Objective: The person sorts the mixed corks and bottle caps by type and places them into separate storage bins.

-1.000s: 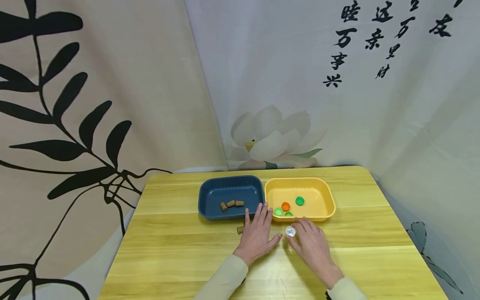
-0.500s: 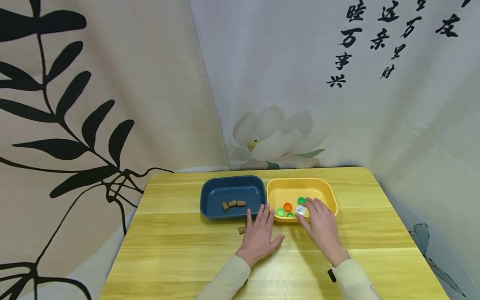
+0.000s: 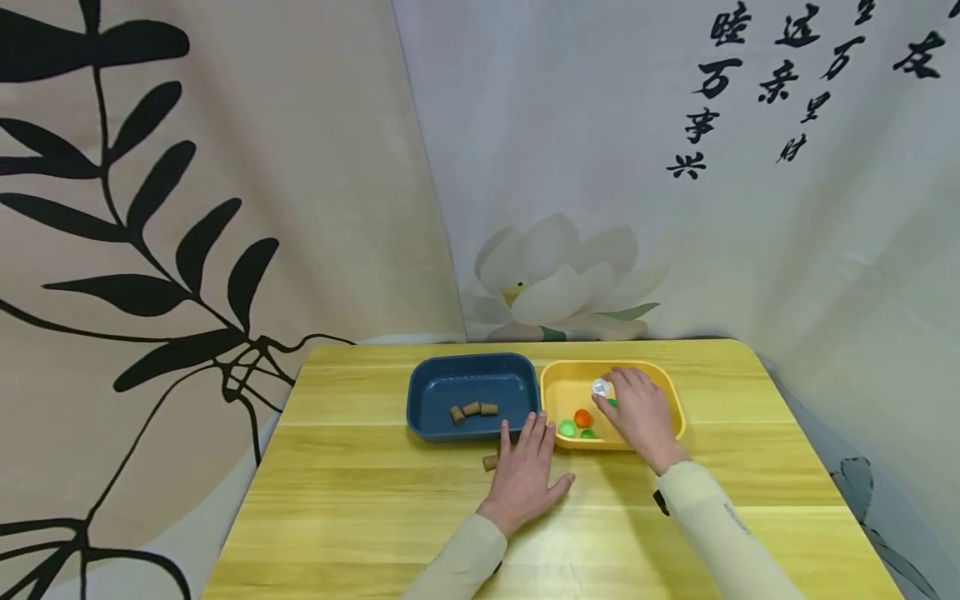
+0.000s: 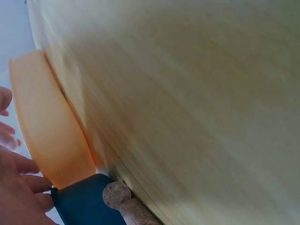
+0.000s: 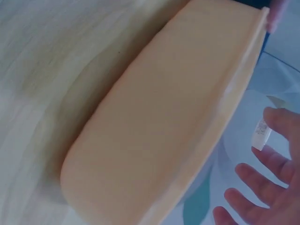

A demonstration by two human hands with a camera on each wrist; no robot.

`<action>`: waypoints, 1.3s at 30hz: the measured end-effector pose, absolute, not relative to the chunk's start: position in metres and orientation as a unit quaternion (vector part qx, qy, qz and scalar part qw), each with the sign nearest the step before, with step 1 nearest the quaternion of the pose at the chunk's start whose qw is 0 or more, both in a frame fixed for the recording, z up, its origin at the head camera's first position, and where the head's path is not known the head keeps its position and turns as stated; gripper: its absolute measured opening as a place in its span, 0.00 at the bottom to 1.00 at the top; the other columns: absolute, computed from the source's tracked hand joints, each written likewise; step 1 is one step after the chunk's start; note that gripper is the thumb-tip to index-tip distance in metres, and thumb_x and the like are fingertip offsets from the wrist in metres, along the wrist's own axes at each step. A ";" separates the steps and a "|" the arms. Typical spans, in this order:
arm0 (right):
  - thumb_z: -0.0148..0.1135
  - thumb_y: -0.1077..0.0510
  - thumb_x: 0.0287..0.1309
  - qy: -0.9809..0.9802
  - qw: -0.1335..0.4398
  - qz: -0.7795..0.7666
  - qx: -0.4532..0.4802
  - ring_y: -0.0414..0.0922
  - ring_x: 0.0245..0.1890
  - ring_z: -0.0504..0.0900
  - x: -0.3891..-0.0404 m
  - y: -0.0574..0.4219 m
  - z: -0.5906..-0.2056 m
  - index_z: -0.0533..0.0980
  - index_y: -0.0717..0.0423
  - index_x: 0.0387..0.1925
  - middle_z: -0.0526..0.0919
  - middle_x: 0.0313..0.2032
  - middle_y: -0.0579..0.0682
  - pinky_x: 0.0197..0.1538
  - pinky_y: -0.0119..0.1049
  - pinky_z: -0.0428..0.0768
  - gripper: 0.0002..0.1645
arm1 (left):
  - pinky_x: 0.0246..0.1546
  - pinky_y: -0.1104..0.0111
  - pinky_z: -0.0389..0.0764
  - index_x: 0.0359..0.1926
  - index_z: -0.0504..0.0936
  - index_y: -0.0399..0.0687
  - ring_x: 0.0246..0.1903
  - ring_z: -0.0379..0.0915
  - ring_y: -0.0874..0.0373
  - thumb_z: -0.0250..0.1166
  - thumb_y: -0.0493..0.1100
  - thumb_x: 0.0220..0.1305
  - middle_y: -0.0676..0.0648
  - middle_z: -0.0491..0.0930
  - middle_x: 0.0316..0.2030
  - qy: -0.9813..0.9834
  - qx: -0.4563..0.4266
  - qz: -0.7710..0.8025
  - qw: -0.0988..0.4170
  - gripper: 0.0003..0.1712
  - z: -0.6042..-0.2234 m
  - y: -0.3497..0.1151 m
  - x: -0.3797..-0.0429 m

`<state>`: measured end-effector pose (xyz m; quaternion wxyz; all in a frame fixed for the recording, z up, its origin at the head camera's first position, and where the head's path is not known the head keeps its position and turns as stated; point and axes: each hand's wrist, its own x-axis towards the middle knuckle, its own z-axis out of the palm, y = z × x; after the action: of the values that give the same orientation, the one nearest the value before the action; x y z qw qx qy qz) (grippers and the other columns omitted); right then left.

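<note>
My right hand (image 3: pixel 641 414) pinches a white bottle cap (image 3: pixel 600 387) between thumb and index finger, over the yellow tray (image 3: pixel 551 392). In the right wrist view that cap (image 5: pixel 261 135) shows edge-on above the tray's rim. Inside the tray lie an orange cap (image 3: pixel 582 418), a light green cap (image 3: pixel 567 429) and a green cap (image 3: pixel 588 434); another green one is mostly covered by my right hand. My left hand (image 3: pixel 521 482) has its fingers straight, fingertips at the front rim where the blue tray (image 3: pixel 442 371) meets the yellow one.
Several corks (image 3: pixel 471 409) lie in the blue tray. Just outside its front wall, beside my left hand, are two more corks (image 4: pixel 138 213). Both trays stand side by side toward the back of the wooden table (image 3: pixel 360 500), with a printed curtain (image 3: pixel 337 167) behind.
My right hand has carried the white cap from the table in front of the yellow tray forward over it, toward its back. The left hand stays at the rims; the head view has shifted slightly.
</note>
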<state>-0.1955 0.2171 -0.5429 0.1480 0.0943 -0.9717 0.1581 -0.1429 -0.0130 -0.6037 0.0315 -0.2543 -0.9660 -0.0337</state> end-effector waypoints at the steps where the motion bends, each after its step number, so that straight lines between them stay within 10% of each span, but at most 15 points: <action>1: 0.72 0.47 0.65 -0.974 0.138 0.157 0.091 0.64 0.62 0.76 -0.199 0.216 -0.544 0.82 0.63 0.54 0.81 0.59 0.64 0.56 0.67 0.77 0.26 | 0.75 0.37 0.44 0.81 0.59 0.47 0.81 0.42 0.49 0.50 0.75 0.71 0.43 0.48 0.82 -0.966 -0.254 -0.036 0.030 0.51 -0.604 -0.013 -0.143; 26: 0.69 0.45 0.66 -0.990 0.019 0.126 0.059 0.70 0.67 0.68 -0.221 0.210 -0.577 0.82 0.60 0.56 0.79 0.61 0.66 0.64 0.73 0.67 0.27 | 0.75 0.36 0.43 0.81 0.59 0.47 0.81 0.41 0.49 0.53 0.74 0.71 0.43 0.50 0.81 -0.965 -0.256 -0.048 0.034 0.51 -0.604 -0.013 -0.141; 39: 0.65 0.42 0.70 -0.981 0.087 0.156 0.070 0.69 0.71 0.65 -0.190 0.201 -0.564 0.80 0.61 0.61 0.76 0.65 0.66 0.66 0.71 0.66 0.30 | 0.75 0.36 0.44 0.81 0.58 0.49 0.81 0.37 0.47 0.55 0.72 0.71 0.44 0.47 0.82 -0.962 -0.261 -0.069 0.048 0.49 -0.600 -0.020 -0.139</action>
<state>-0.1905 0.2010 -0.5636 0.0873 0.0705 -0.9814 0.1559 -0.1388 -0.0198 -0.6003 0.0478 -0.2606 -0.9618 -0.0693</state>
